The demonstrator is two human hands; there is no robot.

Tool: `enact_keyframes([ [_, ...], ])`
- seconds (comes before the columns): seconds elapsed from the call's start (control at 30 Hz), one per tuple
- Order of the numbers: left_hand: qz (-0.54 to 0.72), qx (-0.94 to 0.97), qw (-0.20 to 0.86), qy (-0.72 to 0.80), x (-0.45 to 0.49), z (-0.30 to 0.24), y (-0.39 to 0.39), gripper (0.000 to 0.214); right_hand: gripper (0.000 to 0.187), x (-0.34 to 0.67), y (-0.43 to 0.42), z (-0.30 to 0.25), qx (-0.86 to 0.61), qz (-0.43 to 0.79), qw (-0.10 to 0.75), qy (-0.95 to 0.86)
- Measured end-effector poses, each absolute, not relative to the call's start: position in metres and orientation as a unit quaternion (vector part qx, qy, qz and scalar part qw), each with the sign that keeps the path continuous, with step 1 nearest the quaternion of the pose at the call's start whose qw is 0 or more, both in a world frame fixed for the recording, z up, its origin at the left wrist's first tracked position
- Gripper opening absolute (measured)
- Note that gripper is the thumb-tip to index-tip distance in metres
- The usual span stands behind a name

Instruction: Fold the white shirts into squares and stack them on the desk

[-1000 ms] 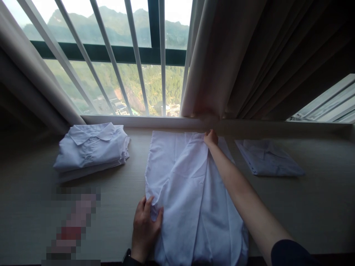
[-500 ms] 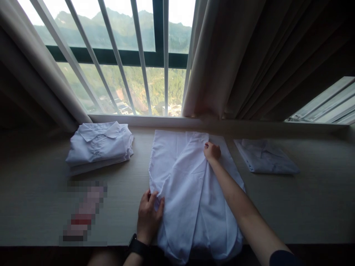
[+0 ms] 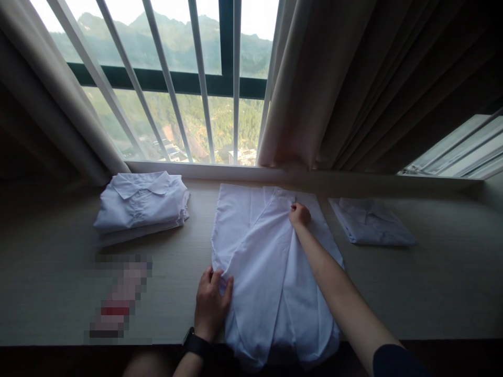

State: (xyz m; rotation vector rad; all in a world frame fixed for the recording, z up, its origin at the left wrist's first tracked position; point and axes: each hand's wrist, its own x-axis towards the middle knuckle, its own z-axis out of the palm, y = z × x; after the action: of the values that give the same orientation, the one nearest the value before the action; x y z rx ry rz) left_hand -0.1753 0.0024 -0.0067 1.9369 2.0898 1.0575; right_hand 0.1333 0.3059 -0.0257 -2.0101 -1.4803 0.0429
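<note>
head view: white shirt [image 3: 271,272] lies centre frame on table [image 3: 432,293]; left hand [image 3: 211,306] pinches its lower-left fold, right hand [image 3: 299,215] curls tight on the upper fold. uneven pull could skew the crease; overhanging hem may drag.

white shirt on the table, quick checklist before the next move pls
1. Left edge held down: ok. The left hand lies flat on the white shirt at its left edge.
2. Flap gripped: cannot tell. The right hand sits curled on the folded flap near the top, and any pinch is hidden.
3. Shirt fully on the table: not ok. Its lower end hangs over the near edge.
4. Cloth smooth: not ok. It puckers at the left hand.
5. Room at the sides: ok. The folded stack and the single folded shirt both lie apart from it.
</note>
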Motion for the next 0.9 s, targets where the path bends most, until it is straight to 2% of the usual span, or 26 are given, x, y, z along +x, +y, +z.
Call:
enact_keyframes([
  [0.13, 0.346, 0.636, 0.047, 0.688, -0.176, -0.009, 0.002, 0.026, 0.031, 0.133, 0.303, -0.028, -0.766, -0.015, 0.35, -0.538],
  [0.3, 0.343, 0.638, 0.04, 0.689, -0.176, -0.011, 0.003, 0.029, 0.029, 0.136, 0.302, -0.03, -0.737, -0.043, 0.38, -0.557],
  [0.5, 0.341, 0.639, 0.049, 0.687, -0.176, -0.009, 0.003, 0.029, 0.024, 0.146, 0.318, -0.021, -0.761, 0.074, 0.342, -0.546],
  [0.7, 0.338, 0.638, 0.053, 0.69, -0.176, -0.009, 0.002, 0.032, 0.036, 0.152, 0.321, -0.003, -0.757, 0.057, 0.374, -0.533],
  [0.9, 0.343, 0.636, 0.06, 0.689, -0.176, -0.01, 0.003, 0.04, 0.034, 0.152, 0.304, 0.002, -0.783, 0.065, 0.316, -0.532],
])
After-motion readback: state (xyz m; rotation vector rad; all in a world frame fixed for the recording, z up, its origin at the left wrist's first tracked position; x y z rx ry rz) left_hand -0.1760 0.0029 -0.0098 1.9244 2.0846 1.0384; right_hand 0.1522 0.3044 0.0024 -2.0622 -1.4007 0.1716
